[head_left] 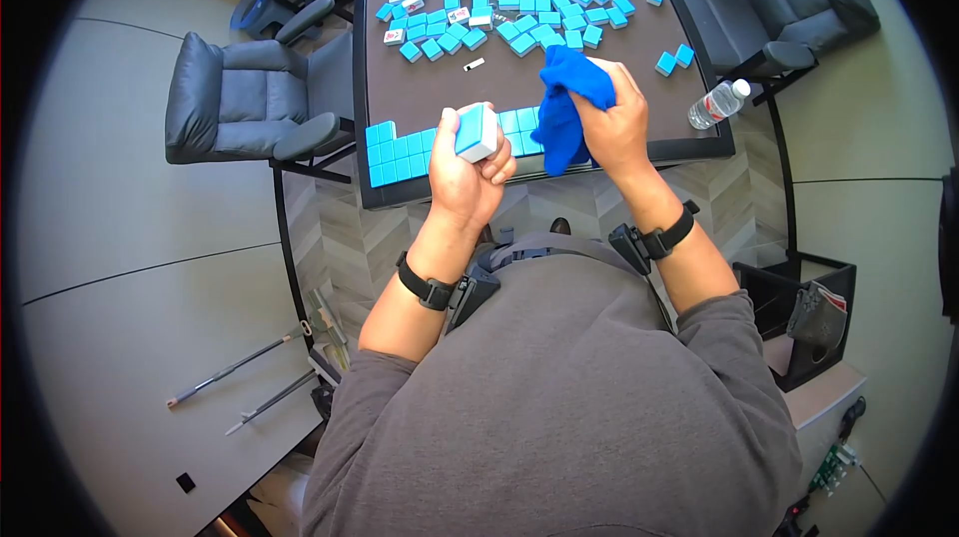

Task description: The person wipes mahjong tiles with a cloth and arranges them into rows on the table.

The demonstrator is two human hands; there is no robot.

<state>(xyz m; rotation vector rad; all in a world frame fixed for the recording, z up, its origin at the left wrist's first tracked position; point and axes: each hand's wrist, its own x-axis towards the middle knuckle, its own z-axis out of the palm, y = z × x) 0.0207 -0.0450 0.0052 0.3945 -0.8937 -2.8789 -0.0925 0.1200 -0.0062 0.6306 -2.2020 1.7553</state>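
Observation:
My left hand (470, 169) is closed around a mahjong tile (478, 132) with a blue back and white sides, held up over the near edge of the table. In my right hand (617, 127) is a bunched blue cloth (567, 107), hanging down just right of the tile without touching it. Below both hands, rows of blue-backed mahjong tiles (402, 155) lie side by side along the near edge. My hands and the cloth hide part of these rows. Many loose tiles (509, 2) are scattered over the far half, mostly blue side up, a few showing white faces.
The dark table (420, 87) has a raised black rim. A water bottle (719, 104) lies at its right edge, near two loose tiles (674, 59). Grey armchairs stand left (260, 97) and right (769, 7). A black open box (799, 322) is at my right.

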